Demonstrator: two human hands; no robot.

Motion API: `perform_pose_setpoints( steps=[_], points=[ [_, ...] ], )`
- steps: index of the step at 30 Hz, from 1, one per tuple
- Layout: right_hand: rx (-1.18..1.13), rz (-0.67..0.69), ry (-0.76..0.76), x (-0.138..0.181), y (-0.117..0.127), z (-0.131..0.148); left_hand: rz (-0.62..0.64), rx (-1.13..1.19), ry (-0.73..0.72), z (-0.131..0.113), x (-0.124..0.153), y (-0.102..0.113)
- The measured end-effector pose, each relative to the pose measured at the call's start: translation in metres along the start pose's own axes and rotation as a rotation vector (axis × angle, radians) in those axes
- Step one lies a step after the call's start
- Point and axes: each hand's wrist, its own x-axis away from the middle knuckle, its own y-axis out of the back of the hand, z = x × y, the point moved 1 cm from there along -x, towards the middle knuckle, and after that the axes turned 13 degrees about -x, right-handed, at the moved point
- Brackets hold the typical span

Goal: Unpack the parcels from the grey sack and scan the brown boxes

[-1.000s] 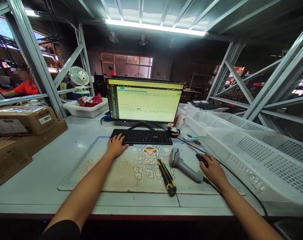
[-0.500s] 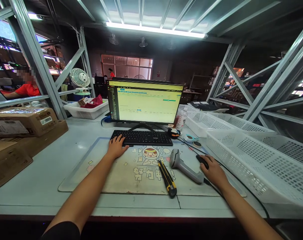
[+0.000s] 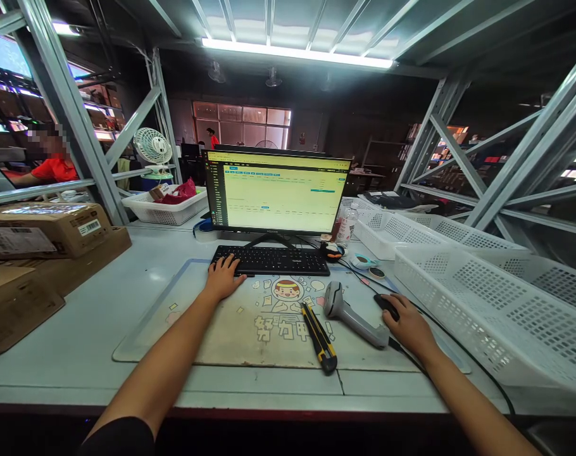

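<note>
Resting spread-fingered left hand [image 3: 223, 278] on keyboard [image 3: 281, 260], clasping computer mouse [image 3: 386, 307] in right hand [image 3: 408, 323]; apparently midway through work on monitor [image 3: 278, 193].

Keyboard [image 3: 283, 260] lies flat — black mouse [image 3: 385, 306] seems corded.

Well to the left of the left fingers [image 3: 228, 261], brown cardboard boxes [image 3: 55, 234] are sitting piled up. Beyond those fingers, leftward, a white basket [image 3: 167, 215] is holding a red bundle [image 3: 185, 189], and a pale fan [image 3: 152, 145] is standing behind it. Between the left and the right fingers [image 3: 399, 302], a yellow-and-black cutter [image 3: 319, 340] is lying, while a grey scanner [image 3: 357, 318] is resting just left of the right ones. Perforated white trays [image 3: 452, 310] are standing to their right, a bottle [image 3: 347, 227] is standing beyond them, and a long light [image 3: 297, 53] is glowing high above.
</note>
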Motion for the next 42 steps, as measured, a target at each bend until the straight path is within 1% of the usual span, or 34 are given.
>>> perform_pose_setpoints(
  steps=[8,17,22,31,38,42],
  points=[
    [-0.005,0.005,-0.011,0.0,0.002,0.002,0.014,-0.008,-0.037,0.0,-0.001,-0.001],
    [-0.013,0.054,-0.045,0.0,0.003,0.004,0.04,-0.013,-0.045,-0.003,0.0,0.007],
    [-0.003,0.049,-0.032,-0.001,0.002,0.001,0.005,-0.013,-0.035,-0.003,0.001,0.005],
    [-0.014,0.002,0.003,-0.001,-0.001,-0.001,-0.007,-0.014,-0.031,-0.004,0.002,0.004],
    [-0.066,0.042,0.027,-0.002,0.0,-0.003,0.021,0.015,-0.016,-0.005,0.003,0.008],
    [-0.103,0.055,0.084,-0.005,-0.002,-0.008,0.026,0.035,-0.014,-0.005,0.005,0.013]
  ],
)
